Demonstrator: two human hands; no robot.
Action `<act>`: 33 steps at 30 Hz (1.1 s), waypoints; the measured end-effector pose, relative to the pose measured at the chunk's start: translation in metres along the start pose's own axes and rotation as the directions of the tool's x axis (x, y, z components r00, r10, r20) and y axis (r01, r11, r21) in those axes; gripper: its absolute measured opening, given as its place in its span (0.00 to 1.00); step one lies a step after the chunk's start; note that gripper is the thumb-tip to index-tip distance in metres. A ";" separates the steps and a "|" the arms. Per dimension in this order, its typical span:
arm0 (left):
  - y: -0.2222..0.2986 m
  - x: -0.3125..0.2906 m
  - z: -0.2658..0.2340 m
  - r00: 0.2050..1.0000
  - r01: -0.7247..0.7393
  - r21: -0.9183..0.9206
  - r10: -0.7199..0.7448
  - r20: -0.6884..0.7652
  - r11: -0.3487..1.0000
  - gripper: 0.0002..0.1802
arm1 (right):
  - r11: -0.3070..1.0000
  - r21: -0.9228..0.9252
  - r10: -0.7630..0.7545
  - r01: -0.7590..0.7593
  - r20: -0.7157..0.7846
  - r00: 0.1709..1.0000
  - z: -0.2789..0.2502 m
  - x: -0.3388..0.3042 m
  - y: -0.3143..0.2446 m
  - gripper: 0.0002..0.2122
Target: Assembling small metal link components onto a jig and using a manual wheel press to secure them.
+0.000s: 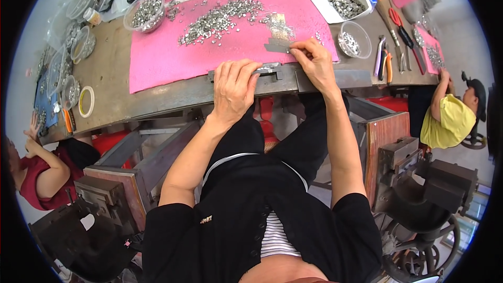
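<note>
The big worktop point(107, 68) is running across in front of the person, and a pink mat point(157, 57) is covering its middle. A white tub point(318, 1) is sitting at the far right side of the mat. The left hand point(234, 86) is resting with bent fingers over a metal bar point(273, 73). The right hand point(316, 65) is hanging by some dark flat pieces point(275, 45). I cannot tell if the left grip is squeezing the bar or just touching it, or if the right grip is pinching anything.

The metal bar is lying along the front edge of the worktop. It is looking hard and stiff, so it may be a bit heavy and not easy to break. Holding its ends should work best. The dark flat pieces are lying on the mat, just past the bar. They are looking thin and smooth, so they may slip; pinching the edges should help. The small shiny bits point(222, 18) are lying in a loose heap, likely light, hard and easy to drop, so fingertips should be pinching their sides.
</note>
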State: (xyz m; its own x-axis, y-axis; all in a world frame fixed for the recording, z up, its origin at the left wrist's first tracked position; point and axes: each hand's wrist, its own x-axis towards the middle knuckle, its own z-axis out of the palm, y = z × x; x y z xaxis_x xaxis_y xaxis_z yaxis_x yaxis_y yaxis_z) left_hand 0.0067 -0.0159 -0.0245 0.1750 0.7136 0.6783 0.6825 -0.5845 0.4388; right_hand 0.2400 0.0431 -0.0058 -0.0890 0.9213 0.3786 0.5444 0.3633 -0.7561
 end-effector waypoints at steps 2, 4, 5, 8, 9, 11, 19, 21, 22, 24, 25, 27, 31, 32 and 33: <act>0.000 -0.001 -0.001 1.000 0.000 0.009 0.000 0.000 1.000 0.16 | 0.996 -0.078 -0.037 0.044 0.084 0.996 0.000 -0.002 -0.005 0.05; 0.000 -0.001 -0.001 1.000 -0.002 0.019 0.002 -0.003 1.000 0.16 | 0.986 -0.126 -0.100 0.109 0.077 0.992 0.004 0.000 -0.002 0.05; 0.001 0.000 0.000 1.000 0.004 0.010 -0.004 -0.004 1.000 0.17 | 0.968 -0.208 -0.130 0.142 0.070 0.989 0.005 0.001 -0.002 0.05; -0.001 -0.001 0.001 1.000 0.021 -0.003 -0.021 -0.009 1.000 0.20 | 0.985 -0.120 -0.110 0.120 0.088 0.990 0.009 0.000 -0.021 0.04; -0.001 -0.002 0.001 1.000 0.026 -0.019 -0.026 -0.007 0.999 0.21 | 0.998 0.041 -0.053 0.048 0.111 0.992 0.007 -0.005 -0.031 0.04; 0.000 -0.002 0.000 1.000 0.027 -0.011 -0.028 -0.009 1.000 0.22 | 0.992 0.018 -0.124 0.123 0.134 0.983 0.011 -0.013 -0.040 0.03; -0.001 -0.001 0.001 1.000 -0.008 -0.002 0.008 -0.027 1.000 0.24 | 0.980 -0.006 -0.200 0.201 0.061 0.978 0.029 -0.026 -0.044 0.04; -0.001 -0.002 0.001 1.000 -0.001 -0.008 0.001 -0.025 1.000 0.25 | 0.978 -0.009 -0.206 0.207 0.057 0.977 0.031 -0.027 -0.045 0.04; -0.001 -0.002 0.001 1.000 -0.001 -0.008 0.000 -0.025 1.000 0.25 | 0.977 -0.013 -0.212 0.213 0.052 0.976 0.031 -0.027 -0.045 0.04; -0.001 -0.002 0.001 1.000 0.005 -0.004 -0.005 -0.023 1.000 0.25 | 0.977 -0.017 -0.212 0.213 0.051 0.976 0.031 -0.026 -0.045 0.04; -0.002 -0.002 0.001 1.000 0.004 -0.004 -0.004 -0.023 1.000 0.25 | 0.977 -0.022 -0.211 0.212 0.049 0.976 0.031 -0.026 -0.045 0.04; -0.002 -0.001 0.002 0.999 -0.011 -0.004 0.011 -0.034 1.000 0.25 | 0.976 -0.032 -0.213 0.214 0.037 0.976 0.031 -0.026 -0.045 0.04; -0.003 -0.001 0.002 0.999 -0.014 -0.005 0.014 -0.032 1.000 0.25 | 0.982 -0.027 -0.187 0.188 0.010 0.982 0.035 -0.027 -0.046 0.05; -0.003 -0.001 0.002 0.999 -0.010 -0.007 0.010 -0.034 1.000 0.25 | 0.982 -0.028 -0.188 0.188 0.009 0.982 0.035 -0.027 -0.046 0.05; -0.002 -0.001 0.002 0.999 -0.007 -0.009 0.006 -0.038 1.000 0.25 | 0.981 -0.025 -0.191 0.191 0.018 0.981 0.033 -0.027 -0.046 0.05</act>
State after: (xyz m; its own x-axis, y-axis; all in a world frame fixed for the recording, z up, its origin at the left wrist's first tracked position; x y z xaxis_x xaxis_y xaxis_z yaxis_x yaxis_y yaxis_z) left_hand 0.0064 -0.0145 -0.0278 0.1526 0.6949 0.7027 0.6751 -0.5925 0.4394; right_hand 0.1894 0.0062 0.0011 -0.2066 0.8375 0.5058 0.5379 0.5290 -0.6564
